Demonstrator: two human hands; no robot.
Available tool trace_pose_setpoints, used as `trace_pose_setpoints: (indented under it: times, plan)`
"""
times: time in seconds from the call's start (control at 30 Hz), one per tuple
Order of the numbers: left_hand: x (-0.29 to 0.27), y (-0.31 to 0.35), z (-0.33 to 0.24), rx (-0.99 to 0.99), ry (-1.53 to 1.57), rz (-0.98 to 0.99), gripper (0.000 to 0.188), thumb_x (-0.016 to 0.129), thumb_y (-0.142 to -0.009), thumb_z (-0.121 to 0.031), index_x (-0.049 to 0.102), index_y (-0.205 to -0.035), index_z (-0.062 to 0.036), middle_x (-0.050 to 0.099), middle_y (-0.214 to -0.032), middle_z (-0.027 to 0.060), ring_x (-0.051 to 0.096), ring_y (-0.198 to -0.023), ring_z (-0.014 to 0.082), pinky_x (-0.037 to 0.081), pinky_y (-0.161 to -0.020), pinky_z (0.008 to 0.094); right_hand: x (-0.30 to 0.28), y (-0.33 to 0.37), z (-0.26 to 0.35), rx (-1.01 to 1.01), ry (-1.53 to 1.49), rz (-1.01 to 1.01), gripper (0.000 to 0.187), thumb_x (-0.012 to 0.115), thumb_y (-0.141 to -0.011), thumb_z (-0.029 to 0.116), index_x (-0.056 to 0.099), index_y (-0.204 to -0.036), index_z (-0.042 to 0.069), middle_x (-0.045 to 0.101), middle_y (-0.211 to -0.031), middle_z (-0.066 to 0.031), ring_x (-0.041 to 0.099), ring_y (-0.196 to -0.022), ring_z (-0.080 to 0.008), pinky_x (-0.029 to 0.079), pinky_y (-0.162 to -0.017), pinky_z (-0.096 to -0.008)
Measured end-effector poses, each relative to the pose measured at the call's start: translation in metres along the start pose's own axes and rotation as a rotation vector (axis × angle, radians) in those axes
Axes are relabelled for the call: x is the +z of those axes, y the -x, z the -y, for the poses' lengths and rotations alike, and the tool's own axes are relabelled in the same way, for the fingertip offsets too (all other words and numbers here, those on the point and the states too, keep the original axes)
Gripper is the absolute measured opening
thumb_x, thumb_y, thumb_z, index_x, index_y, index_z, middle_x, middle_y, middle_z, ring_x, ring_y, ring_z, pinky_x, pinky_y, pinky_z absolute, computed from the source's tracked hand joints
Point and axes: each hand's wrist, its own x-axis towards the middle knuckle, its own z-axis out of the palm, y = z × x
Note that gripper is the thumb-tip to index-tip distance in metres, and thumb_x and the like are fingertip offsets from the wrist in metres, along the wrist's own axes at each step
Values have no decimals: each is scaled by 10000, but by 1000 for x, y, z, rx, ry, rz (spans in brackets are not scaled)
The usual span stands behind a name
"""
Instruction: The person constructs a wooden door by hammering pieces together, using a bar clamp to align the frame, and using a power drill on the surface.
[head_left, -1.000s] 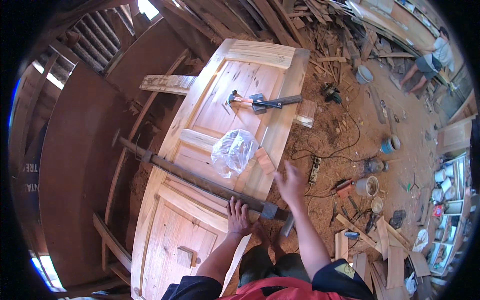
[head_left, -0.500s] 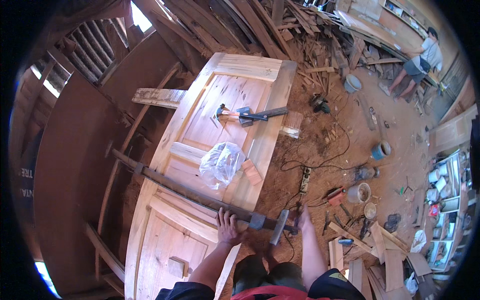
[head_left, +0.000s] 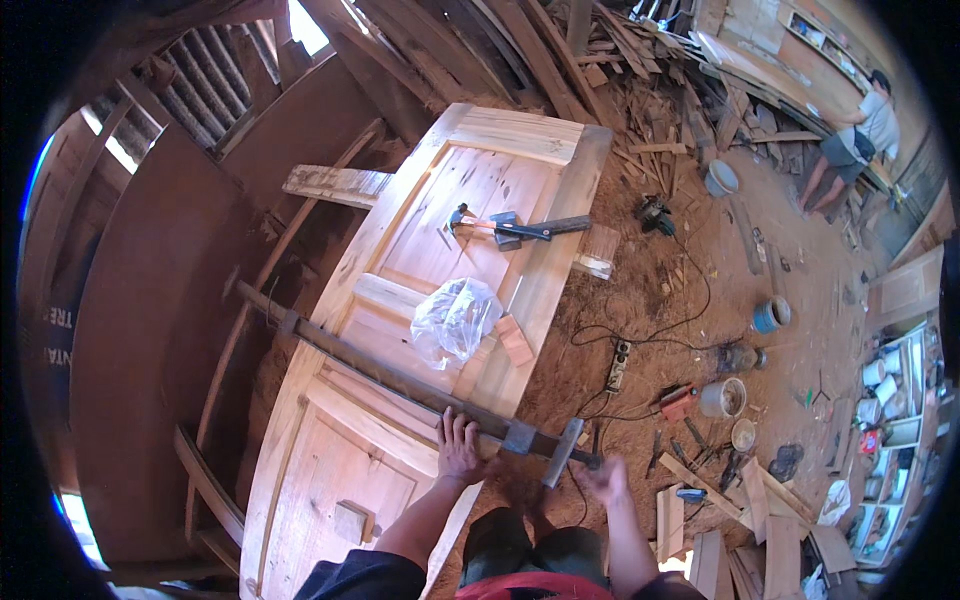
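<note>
A long metal bar clamp (head_left: pixel 400 377) lies across a pale panelled wooden door (head_left: pixel 565 190). Fingers spread, my left hand (head_left: pixel 462 450) rests on the door's near edge against the clamp bar and holds nothing. Just beside the clamp's screw end, my right hand (head_left: pixel 604 484) is open with its fingers apart, near the turning handle. On the door lie a hammer (head_left: pixel 457 217) with a dark block by its handle, a clear plastic bag (head_left: pixel 457 315) and a small reddish wood block (head_left: pixel 515 341). Another small wood block (head_left: pixel 352 522) sits on the lower panel.
Supporting timbers (head_left: pixel 335 186) stick out beneath the door. To the right, a power strip (head_left: pixel 618 367), cables, buckets (head_left: pixel 722 398) and hand tools lie on the dusty floor. Wood offcuts (head_left: pixel 785 535) lie at lower right. A person (head_left: pixel 858 135) works at the far right.
My right hand has come off the clamp's handle and moved down, fingers opening. My left hand stays on the door. The whole view has shifted slightly.
</note>
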Motion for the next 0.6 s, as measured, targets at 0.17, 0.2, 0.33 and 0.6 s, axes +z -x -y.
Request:
trace_pose_setpoints:
  times: [0.17,0.2,0.33,0.6]
  plan:
    - [-7,16,12,-65,-25,50,902,816,-614,-548,451,-1276,-55,376,-1377,195,161,-1457,455,124,-1178,623,147,14,58,-489,92,50,718,411,-967,557,465,-1302,-75,632,-1163,-239,652,-999,-343,521,-911,-476]
    - [-10,9,7,-50,-9,59,907,820,-609,-540,452,-1281,-56,375,-1384,193,162,-1457,454,125,-1181,620,116,34,53,-444,112,132,720,413,-967,559,470,-1305,-74,627,-1182,-240,644,-1028,-344,518,-920,-473]
    - [-4,3,3,-28,10,17,903,827,-597,-522,465,-1278,-52,388,-1379,198,173,-1451,457,133,-1181,620,47,80,18,43,300,320,731,418,-966,587,507,-1303,-56,611,-1260,-239,599,-1165,-341,502,-957,-464]
    - [-1,-4,-1,-26,40,13,856,824,-586,-479,470,-1247,-65,388,-1370,197,189,-1446,454,152,-1168,628,58,-30,66,-357,98,397,534,446,-977,469,624,-1155,-2,669,-1165,-194,624,-1114,-309,478,-971,-465]
